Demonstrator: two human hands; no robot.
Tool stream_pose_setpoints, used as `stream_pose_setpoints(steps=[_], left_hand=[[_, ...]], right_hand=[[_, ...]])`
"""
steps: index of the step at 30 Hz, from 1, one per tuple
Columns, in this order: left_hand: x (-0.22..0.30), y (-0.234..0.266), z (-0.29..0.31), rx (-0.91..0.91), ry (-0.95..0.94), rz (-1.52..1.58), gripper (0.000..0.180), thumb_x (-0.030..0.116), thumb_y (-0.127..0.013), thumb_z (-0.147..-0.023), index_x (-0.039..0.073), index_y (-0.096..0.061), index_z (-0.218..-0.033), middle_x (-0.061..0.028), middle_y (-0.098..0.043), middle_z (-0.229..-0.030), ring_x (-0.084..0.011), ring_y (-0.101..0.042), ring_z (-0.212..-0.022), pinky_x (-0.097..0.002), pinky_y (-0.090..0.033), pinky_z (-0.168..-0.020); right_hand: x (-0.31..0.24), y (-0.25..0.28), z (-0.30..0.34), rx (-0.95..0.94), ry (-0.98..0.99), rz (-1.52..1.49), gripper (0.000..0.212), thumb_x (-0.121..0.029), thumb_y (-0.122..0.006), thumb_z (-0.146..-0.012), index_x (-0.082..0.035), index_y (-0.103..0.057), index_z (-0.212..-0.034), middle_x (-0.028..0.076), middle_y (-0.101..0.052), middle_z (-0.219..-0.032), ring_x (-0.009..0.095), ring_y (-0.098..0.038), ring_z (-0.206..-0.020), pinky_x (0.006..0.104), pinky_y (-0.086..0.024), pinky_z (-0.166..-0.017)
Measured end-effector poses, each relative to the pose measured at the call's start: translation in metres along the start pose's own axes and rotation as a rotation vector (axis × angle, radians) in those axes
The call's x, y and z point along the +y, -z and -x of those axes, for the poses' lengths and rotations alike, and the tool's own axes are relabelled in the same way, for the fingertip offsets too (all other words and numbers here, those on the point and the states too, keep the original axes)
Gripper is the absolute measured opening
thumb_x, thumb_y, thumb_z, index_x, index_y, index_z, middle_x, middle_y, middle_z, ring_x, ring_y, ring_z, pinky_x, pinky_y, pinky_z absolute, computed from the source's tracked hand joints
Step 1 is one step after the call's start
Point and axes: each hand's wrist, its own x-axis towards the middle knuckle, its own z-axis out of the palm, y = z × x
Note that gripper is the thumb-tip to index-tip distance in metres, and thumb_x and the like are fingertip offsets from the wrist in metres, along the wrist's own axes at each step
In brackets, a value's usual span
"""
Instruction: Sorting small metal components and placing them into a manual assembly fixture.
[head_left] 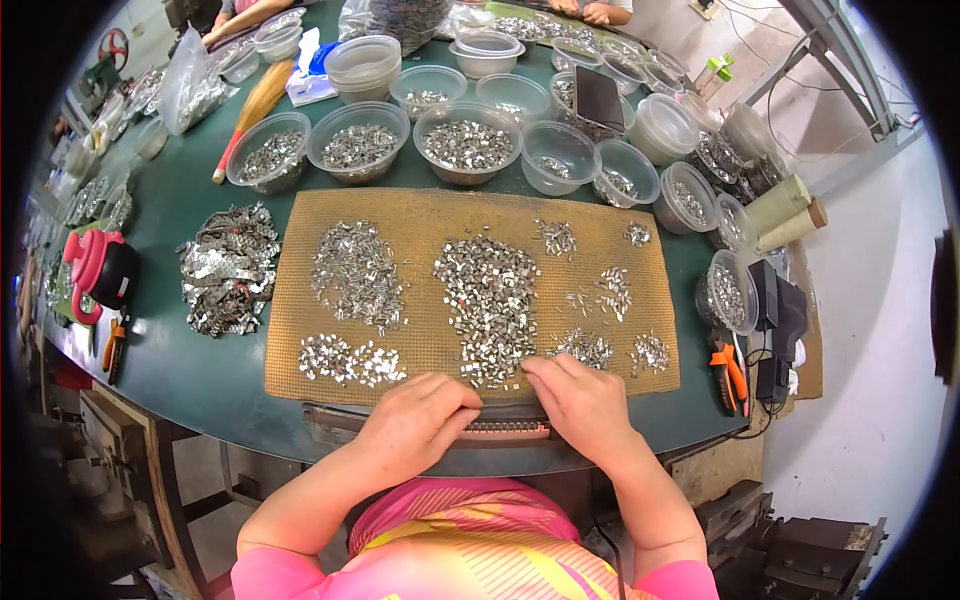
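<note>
My left hand (pixel 422 412) is closed at the front edge of a tan textured mat (pixel 420 210), its fingertips above a dark strip with a toothed row (pixel 492 428). What it pinches, if anything, is too small to see. Over the strip's right end, my right hand (pixel 582 398) has thumb and fingers pressed together, near the lower end of a large heap of small silvery metal pieces (pixel 487 300); whatever is in them is hidden. Around the mat lie smaller groups, among them thin pins (pixel 357 272) and bright flat pieces (pixel 350 360).
Plastic bowls of metal pieces (pixel 466 145) line the mat's far side. A matted metal pile (pixel 230 270) and a pink-and-black pot (pixel 103 268) stand left. Orange-handled pliers (pixel 728 378) lie right; a phone (pixel 598 98) rests on bowls. Other people's hands (pixel 597 13) show at the far edge.
</note>
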Motion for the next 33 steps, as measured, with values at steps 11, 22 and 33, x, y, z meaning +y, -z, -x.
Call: stream_pose_setpoints(steps=[11, 22, 33], left_hand=[[0.013, -0.031, -0.016, -0.097, -0.155, 0.008, 0.011, 0.009, -0.074, -0.088, 0.006, -0.067, -0.096, -0.0091, -0.068, -0.089, -0.0303, -0.066, -0.086, -0.0415, -0.054, -0.078], [0.016, -0.039, -0.017, -0.136, -0.168, -0.053, 0.012, 0.007, -0.074, -0.087, 0.007, -0.072, -0.098, -0.0074, -0.067, -0.098, -0.0292, -0.063, -0.094, -0.0405, -0.053, -0.081], [0.003, -0.016, -0.037, -0.065, -0.138, -0.159, 0.010, 0.008, -0.070, -0.089, 0.004, -0.069, -0.098, -0.0117, -0.062, -0.091, -0.0324, -0.061, -0.090, -0.0428, -0.053, -0.079]], right_hand=[[0.007, -0.015, -0.006, 0.028, 0.057, 0.040, 0.011, -0.009, -0.073, -0.089, -0.010, -0.064, -0.096, 0.005, -0.063, -0.081, 0.024, -0.068, -0.066, 0.0353, -0.054, -0.055], [0.017, -0.004, 0.009, 0.073, 0.008, -0.194, 0.012, -0.008, -0.071, -0.091, -0.009, -0.068, -0.102, 0.008, -0.067, -0.087, 0.031, -0.068, -0.071, 0.0401, -0.054, -0.060], [0.009, -0.010, 0.000, 0.034, 0.019, -0.012, 0.007, -0.011, -0.072, -0.090, -0.010, -0.067, -0.095, 0.005, -0.066, -0.083, 0.026, -0.068, -0.070, 0.0375, -0.055, -0.059]])
